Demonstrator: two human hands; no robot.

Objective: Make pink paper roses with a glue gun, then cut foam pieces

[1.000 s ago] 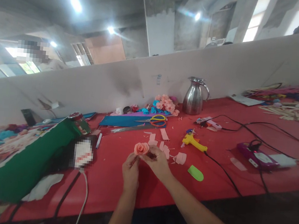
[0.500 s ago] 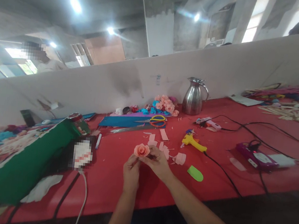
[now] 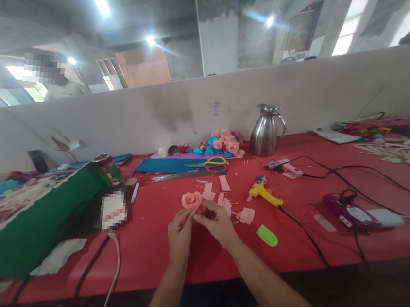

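Observation:
A pink paper rose is held up over the red table by both hands. My left hand pinches it at its base from below. The fingers of my right hand are pressed together at the right side of the base, on a bit of the flower's paper. Pink paper pieces lie just beyond my right hand. A yellow glue gun and a bright green pad rest to the right of them.
Red-and-yellow scissors, a bunch of pink roses and a steel jug stand or lie at the back. A purple power strip with cables is right, a green board left. A person sits beyond the partition.
The rose has tilted and shifted slightly left and up, showing more of its side. My right hand's fingers have moved a little down and away from the bloom.

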